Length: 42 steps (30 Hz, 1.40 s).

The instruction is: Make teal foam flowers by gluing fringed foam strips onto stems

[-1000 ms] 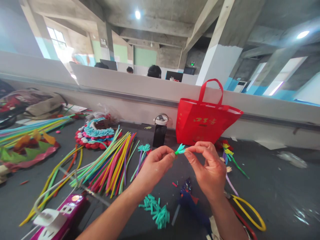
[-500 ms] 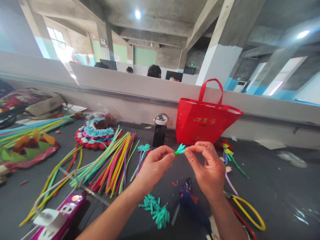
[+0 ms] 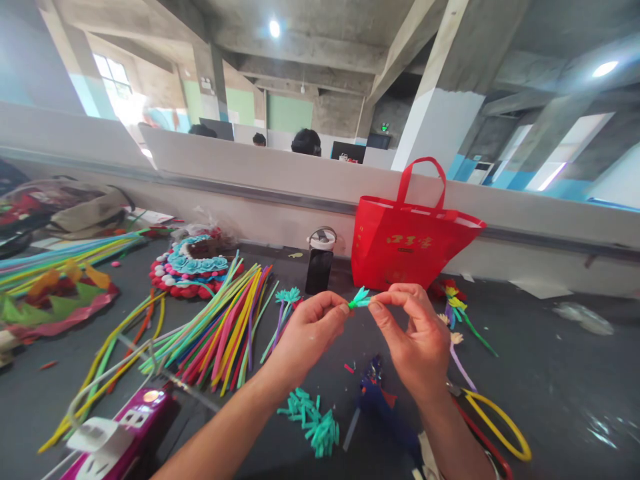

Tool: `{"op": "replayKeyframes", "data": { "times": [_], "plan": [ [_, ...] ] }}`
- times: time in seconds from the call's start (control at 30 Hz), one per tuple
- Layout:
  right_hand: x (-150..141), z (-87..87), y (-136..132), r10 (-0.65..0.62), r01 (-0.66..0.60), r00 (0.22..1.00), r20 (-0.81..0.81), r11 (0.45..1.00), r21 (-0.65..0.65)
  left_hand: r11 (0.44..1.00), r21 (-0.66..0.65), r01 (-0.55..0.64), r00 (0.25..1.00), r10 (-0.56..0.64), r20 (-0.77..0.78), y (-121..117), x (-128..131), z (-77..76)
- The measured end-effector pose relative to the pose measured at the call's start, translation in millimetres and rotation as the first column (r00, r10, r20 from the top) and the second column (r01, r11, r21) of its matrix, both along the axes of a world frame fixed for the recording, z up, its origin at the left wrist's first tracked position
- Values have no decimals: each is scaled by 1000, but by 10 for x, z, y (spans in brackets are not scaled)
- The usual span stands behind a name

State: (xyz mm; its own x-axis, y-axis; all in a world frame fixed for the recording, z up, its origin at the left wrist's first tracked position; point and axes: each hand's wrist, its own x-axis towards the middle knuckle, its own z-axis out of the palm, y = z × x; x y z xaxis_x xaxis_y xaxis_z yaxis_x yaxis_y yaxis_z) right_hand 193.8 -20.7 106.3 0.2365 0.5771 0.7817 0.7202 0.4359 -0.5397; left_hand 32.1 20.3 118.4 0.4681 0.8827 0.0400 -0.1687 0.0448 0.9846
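Both of my hands pinch a small teal pipe-cleaner tuft [image 3: 359, 298] held above the dark table [image 3: 545, 380]. My left hand [image 3: 307, 333] grips it from the left with thumb and forefinger. My right hand [image 3: 415, 333] pinches its right end, the other fingers curled. Below my hands lies a heap of short teal pipe-cleaner pieces [image 3: 313, 420]. A fan of long coloured pipe cleaners [image 3: 225, 327] is spread to the left of my left hand.
A red tote bag [image 3: 410, 233] and a black bottle [image 3: 319, 261] stand behind my hands. Yellow-handled scissors [image 3: 493, 420] lie at the right. A round pipe-cleaner wreath [image 3: 193, 267] and a purple device [image 3: 125, 433] are on the left. People's heads show beyond the partition.
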Motion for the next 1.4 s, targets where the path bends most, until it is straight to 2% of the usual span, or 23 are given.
{"op": "replayKeyframes", "data": {
  "times": [0.5,1.4],
  "plan": [
    [-5,-22,13,31,-31,997,-69,999,8,1000,13,-22,999,23,-45,-5,3,11],
    [-8,14,-2,-25,25,1000,13,1000,-6,1000,24,-2,1000,3,-16,0,-10,12]
  ]
}}
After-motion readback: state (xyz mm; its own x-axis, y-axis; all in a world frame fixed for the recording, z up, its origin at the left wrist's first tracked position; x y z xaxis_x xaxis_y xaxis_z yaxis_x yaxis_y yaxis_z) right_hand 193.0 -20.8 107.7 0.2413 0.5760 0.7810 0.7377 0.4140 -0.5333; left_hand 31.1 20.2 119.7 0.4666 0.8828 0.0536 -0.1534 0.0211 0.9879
